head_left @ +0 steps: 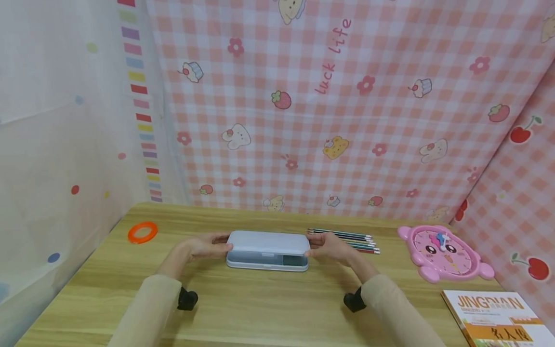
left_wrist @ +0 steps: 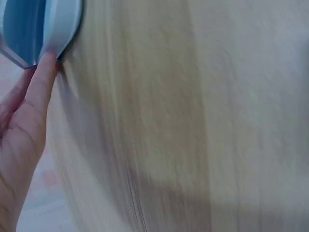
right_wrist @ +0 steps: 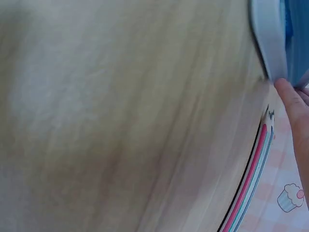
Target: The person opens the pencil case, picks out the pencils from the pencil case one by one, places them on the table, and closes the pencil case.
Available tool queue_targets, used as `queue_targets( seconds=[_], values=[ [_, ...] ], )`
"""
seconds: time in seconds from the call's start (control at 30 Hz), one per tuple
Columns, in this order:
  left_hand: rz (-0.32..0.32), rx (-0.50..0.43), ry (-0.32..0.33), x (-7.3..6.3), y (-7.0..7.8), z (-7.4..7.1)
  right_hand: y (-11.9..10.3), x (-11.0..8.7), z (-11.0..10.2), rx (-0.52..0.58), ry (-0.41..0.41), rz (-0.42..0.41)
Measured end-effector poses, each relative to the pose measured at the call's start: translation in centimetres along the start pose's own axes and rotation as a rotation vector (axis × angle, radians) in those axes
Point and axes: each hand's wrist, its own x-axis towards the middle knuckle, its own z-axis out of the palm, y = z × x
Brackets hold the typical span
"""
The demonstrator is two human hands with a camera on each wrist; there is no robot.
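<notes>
A pale blue-white pencil case (head_left: 269,242) lies on the wooden table with its lid partly raised. Its blue inside and a dark compartment at the right show through the front gap. At the left end, my left hand (head_left: 205,246) holds the case between thumb and fingers. My right hand (head_left: 333,246) grips the opposite end the same way, thumb at the front corner. In the left wrist view, fingertips meet the end of the case (left_wrist: 65,26) where lid and base join. The right wrist view has a fingertip on the corner of the case (right_wrist: 271,41).
Several pencils (head_left: 347,236) lie side by side just behind and right of the right hand. An orange ring (head_left: 149,235) lies at the back left. On the right are a pink clock (head_left: 470,255) and a book (head_left: 498,313). A checked cloth (head_left: 303,183) hangs behind the table.
</notes>
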Motion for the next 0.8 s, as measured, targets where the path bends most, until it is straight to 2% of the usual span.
queue_targets(
  seconds=[0.13, 0.3, 0.53, 0.67, 0.7, 0.8],
  values=[
    [0.008, 0.140, 0.039, -0.1, 0.2, 0.2, -0.2, 0.0, 0.5, -0.077, 0.008, -0.040],
    [0.049, 0.183, 0.055, 0.2, 0.3, 0.5, -0.8, 0.3, 1.1, -0.202, -0.001, -0.118],
    [0.056, 0.251, 0.088, 0.4, 0.8, 1.2, -1.2, 0.4, 1.7, -0.273, 0.027, -0.087],
    [0.110, 0.375, 0.066, 1.5, 0.5, 0.2, -1.3, 0.6, 1.9, -0.342, 0.037, -0.088],
    [0.161, 0.401, 0.037, 2.4, -0.2, -0.7, -1.3, 0.7, 1.9, -0.358, 0.042, -0.085],
    [0.164, 0.473, 0.029, 3.1, -0.4, -1.3, -1.3, 0.8, 2.0, -0.402, 0.047, -0.084]
  ],
)
